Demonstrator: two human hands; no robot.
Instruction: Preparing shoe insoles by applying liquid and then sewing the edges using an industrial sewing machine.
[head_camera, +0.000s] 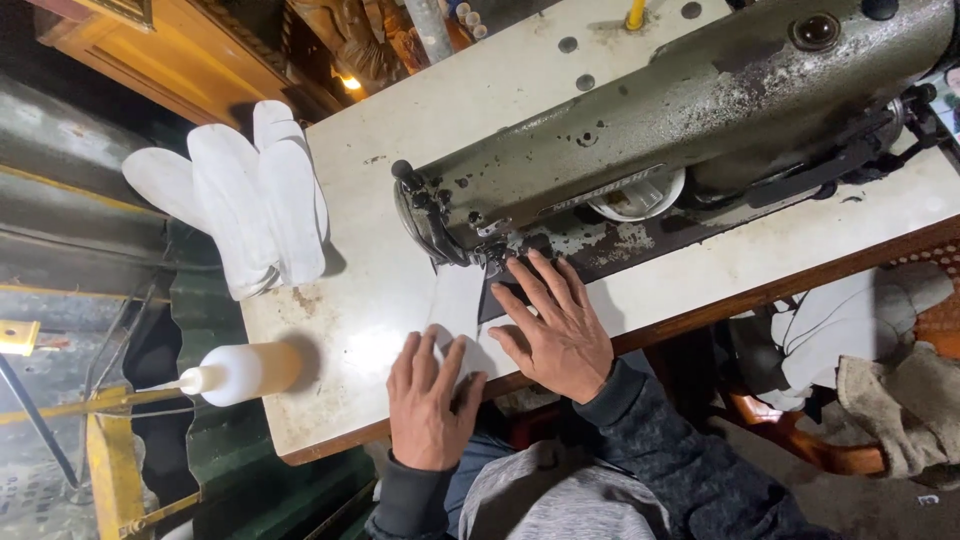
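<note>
Head cam looking straight down at an old, pretty worn grey-green sewing machine (680, 120) sitting on a cream-white table (360, 330) with a wooden front edge. The tabletop is scuffed and has rusty stains, plus a few round holes near the back.

Both hands are flat on a white piece of material (455, 300) that lies on the table right in front of the needle end of the machine. The left hand (430, 400) rests on its near end by the table edge, fingers loosely spread, palm down. The right hand (555, 325) is also spread flat, fingertips reaching up just beside the presser foot, pressing rather than pinching. There's a darker strip under the right fingers; can't really tell if it's part of the piece or the machine bed.

Off to the left on the table, a stack of white sole-shaped cutouts (250, 195) hangs over the corner. Nearer, a white squeeze bottle (240, 372) lies on its side, nozzle pointing off the edge.

Room's dim: corrugated metal and yellow bars on the left, carved wooden furniture up top, rags (900, 400) on the right.
</note>
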